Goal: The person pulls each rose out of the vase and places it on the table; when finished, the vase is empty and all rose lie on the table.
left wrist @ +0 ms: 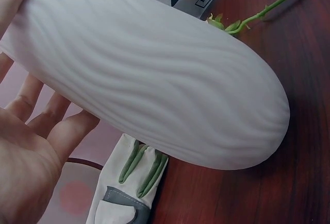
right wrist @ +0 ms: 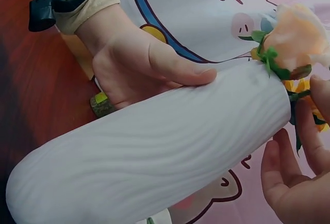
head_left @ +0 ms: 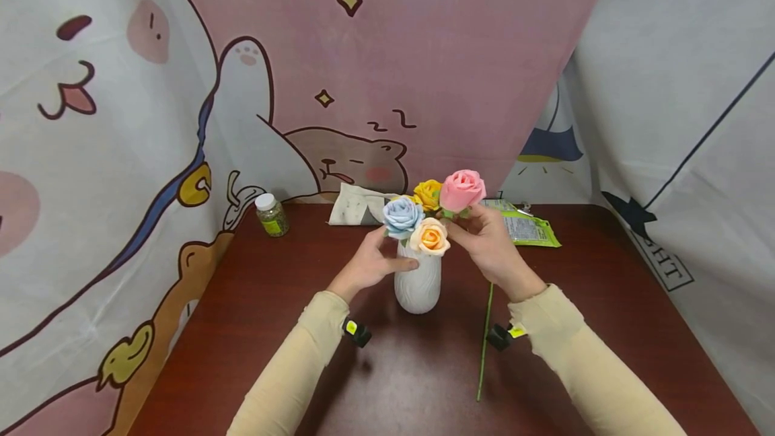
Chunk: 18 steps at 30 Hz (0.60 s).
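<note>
A white wavy-ribbed vase (head_left: 418, 286) stands upright on the table, with blue (head_left: 402, 218), yellow (head_left: 428, 193) and peach (head_left: 430, 237) roses at its mouth. My left hand (head_left: 373, 262) grips its upper part, thumb in front and fingers round the far side. My right hand (head_left: 487, 244) is at the mouth, where thumb and forefinger pinch a thin green stem (right wrist: 301, 96). In the head view the pink rose (head_left: 463, 190) rises directly above those fingers. A long green stem (head_left: 486, 342) lies right of the vase, its far end hidden behind my right wrist.
A white-lidded jar (head_left: 272, 216) with a green label stands at the back left. Behind the vase lies a white glove (left wrist: 121, 193) with green and grey parts. A green packet (head_left: 533, 229) lies at the back right. Printed cloth hangs along the table's back and sides.
</note>
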Tool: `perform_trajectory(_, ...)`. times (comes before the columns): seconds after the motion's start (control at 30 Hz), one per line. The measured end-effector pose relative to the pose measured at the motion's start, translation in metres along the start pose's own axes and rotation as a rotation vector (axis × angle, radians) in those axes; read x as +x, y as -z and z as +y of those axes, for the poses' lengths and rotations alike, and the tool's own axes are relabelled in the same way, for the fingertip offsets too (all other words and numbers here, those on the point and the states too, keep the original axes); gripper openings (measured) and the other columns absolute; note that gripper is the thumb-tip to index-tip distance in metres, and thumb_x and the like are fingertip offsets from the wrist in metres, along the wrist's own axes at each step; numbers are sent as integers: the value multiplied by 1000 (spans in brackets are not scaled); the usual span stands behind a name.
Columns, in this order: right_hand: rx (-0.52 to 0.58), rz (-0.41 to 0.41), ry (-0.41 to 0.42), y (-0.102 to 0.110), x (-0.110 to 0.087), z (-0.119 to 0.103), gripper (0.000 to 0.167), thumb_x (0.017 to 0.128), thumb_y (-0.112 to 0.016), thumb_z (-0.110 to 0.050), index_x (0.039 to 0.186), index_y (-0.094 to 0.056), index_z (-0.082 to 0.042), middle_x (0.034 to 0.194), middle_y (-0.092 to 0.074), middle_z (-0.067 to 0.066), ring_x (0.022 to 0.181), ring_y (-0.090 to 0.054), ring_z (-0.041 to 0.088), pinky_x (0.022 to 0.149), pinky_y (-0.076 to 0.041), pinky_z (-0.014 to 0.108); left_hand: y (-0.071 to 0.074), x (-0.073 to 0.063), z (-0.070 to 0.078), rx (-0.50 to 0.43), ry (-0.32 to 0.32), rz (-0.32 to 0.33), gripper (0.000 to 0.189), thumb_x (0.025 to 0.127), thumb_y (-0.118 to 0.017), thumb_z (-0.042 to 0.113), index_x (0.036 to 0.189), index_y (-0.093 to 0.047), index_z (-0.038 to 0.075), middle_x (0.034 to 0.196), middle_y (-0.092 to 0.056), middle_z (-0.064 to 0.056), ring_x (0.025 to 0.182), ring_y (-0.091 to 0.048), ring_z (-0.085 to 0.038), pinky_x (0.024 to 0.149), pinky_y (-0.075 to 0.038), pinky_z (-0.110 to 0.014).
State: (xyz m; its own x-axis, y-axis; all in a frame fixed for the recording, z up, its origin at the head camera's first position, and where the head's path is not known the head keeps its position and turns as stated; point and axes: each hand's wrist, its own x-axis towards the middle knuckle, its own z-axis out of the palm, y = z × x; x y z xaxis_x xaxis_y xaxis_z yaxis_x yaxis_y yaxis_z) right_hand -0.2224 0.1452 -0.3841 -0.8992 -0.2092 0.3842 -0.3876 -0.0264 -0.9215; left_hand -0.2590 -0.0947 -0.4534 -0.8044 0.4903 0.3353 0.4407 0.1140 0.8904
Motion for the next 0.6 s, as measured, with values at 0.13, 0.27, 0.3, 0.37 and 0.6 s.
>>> perform_trajectory(0.13, 11, 27, -1, -1, 0, 0, 32, 97, -68, 7, 129, -65, 10, 109, -75, -9, 102, -67, 14, 87, -58, 25, 0, 0, 0, 5, 2, 2, 78, 83, -88, 7, 153, -54, 15, 148, -62, -1, 139, -54, -19, 120, -38, -48)
perform_trajectory(0.27, -15, 45, 5, -3, 0, -1, 33, 97, -67, 9, 130, -64, 12, 105, -77, -11, 101, -69, 13, 85, -59, 25, -1, 0, 0, 2, 4, 6, 78, 83, -88, 7, 152, -54, 15, 147, -62, 0, 139, -53, -18, 121, -36, -47)
perform_trajectory(0.3, -21, 48, 8, -3, 0, -2, 34, 97, -66, 9, 131, -64, 11, 105, -77, -11, 101, -70, 12, 85, -59, 25, -1, 0, 0, 0, 4, 6, 77, 83, -88, 7, 152, -54, 15, 147, -62, -1, 139, -53, -18, 122, -35, -47)
perform_trajectory(0.37, -32, 53, 16, -4, -1, -3, 34, 97, -66, 10, 131, -64, 11, 105, -77, -12, 101, -70, 12, 85, -59, 25, -1, 0, 0, 1, 3, 9, 77, 83, -88, 7, 152, -55, 15, 147, -62, 0, 139, -53, -18, 122, -34, -47)
perform_trajectory(0.6, -42, 33, 18, -4, 0, -7, 42, 97, -68, 7, 138, -62, 6, 113, -77, -5, 103, -71, 15, 88, -59, 26, -1, 0, 0, -5, 2, 6, 78, 83, -88, 6, 152, -54, 15, 148, -62, -1, 140, -52, -20, 122, -34, -50)
